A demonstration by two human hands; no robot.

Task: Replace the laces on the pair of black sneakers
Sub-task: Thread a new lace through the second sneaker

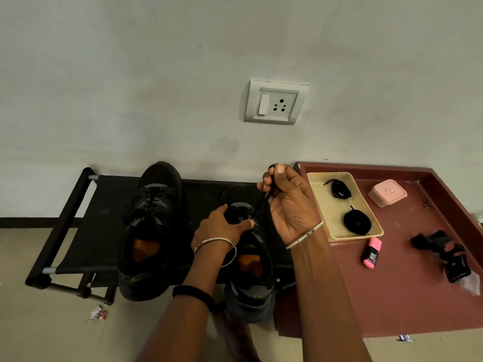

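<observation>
Two black sneakers stand on a low black rack (78,202), toes toward the wall. The left sneaker (150,231) is still laced. My left hand (222,226) presses down on the tongue of the right sneaker (251,270). My right hand (285,202) is raised above that shoe, fingers closed on a black lace (258,205) that runs taut down to the eyelets. Two coiled black laces (338,188) (357,222) lie in a beige tray (366,215) to the right.
The tray sits on a maroon table (405,296) with a pink box (387,192), a pink highlighter (372,252) and a black strap device (444,254). A wall socket (274,101) is above. A wrapper (98,313) lies on the floor.
</observation>
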